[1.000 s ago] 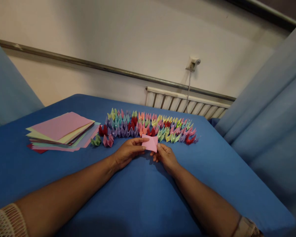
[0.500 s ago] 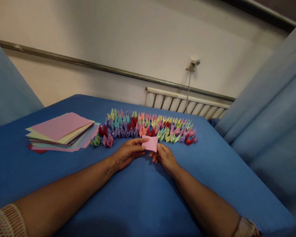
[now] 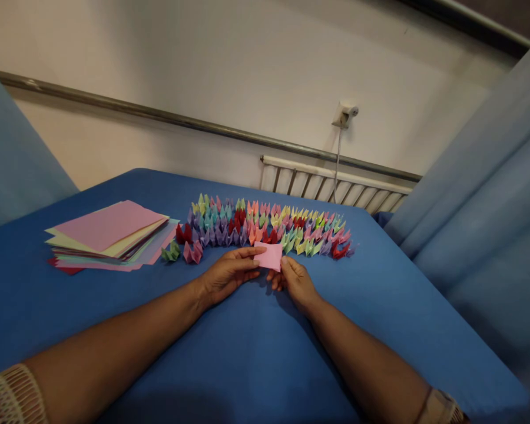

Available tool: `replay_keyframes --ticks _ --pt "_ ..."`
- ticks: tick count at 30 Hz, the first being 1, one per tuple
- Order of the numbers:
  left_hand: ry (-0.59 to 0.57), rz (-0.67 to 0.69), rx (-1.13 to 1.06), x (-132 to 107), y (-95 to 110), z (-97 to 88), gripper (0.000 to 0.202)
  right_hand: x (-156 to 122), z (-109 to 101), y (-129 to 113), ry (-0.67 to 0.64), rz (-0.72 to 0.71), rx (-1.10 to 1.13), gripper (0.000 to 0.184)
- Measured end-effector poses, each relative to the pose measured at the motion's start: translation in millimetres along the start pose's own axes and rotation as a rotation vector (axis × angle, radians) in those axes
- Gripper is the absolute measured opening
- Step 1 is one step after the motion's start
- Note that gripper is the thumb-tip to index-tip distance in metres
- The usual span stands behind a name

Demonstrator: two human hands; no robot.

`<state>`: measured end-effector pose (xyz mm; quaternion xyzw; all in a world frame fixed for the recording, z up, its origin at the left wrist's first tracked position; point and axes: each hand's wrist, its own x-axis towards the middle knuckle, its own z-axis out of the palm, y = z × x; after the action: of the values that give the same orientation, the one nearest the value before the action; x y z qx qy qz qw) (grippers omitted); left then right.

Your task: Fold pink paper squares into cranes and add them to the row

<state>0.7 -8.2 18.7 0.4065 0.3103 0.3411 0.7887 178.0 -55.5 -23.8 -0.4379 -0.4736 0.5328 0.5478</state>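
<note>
A: So, hands status?

B: Both are clamped on one small pink paper rectangle (image 3: pixel 269 256), low over the blue table cover (image 3: pixel 247 353); can't tell if it touches. Left hand (image 3: pixel 227 274) pinches the left edge, right hand (image 3: pixel 294 281) the lower right corner.

A: Risks?

B: My read: thin paper, fingertip grip only. An uneven pull could skew a crease or tear an edge. The rows of folded paper pieces (image 3: pixel 265 227) sit just behind, so a knuckle nudge could topple some.

A: Counts?

B: One rectangle in hand. One stack of coloured sheets (image 3: pixel 110 235) at left. Two stray folded pieces beside it, green piece (image 3: pixel 171 252) and pink piece (image 3: pixel 193 252). Rows: dozens, too dense for an exact count.
</note>
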Motion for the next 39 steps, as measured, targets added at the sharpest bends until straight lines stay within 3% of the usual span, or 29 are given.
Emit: replay_keyframes --ticks 23,30,36,39 --pt "-0.050 -0.008 -0.036 -1.4 1.9 2.4 0.043 -0.5 1.4 -1.1 -0.017 -0.003 -0.008 0.056" --pt "0.010 0.019 0.132 1.0 -2.3 -1.3 0.051 0.3 0.5 -3.4 0.049 0.021 0.013 0.041" --pt "-0.072 0.112 0.395 4.1 -10.2 -4.2 0.048 -3.9 0.6 -13.2 0.094 -0.102 0.091 0.056" --pt "-0.143 0.160 0.486 4.6 -13.4 -3.5 0.050 -3.2 -0.1 -13.4 0.114 -0.122 0.024 0.043"
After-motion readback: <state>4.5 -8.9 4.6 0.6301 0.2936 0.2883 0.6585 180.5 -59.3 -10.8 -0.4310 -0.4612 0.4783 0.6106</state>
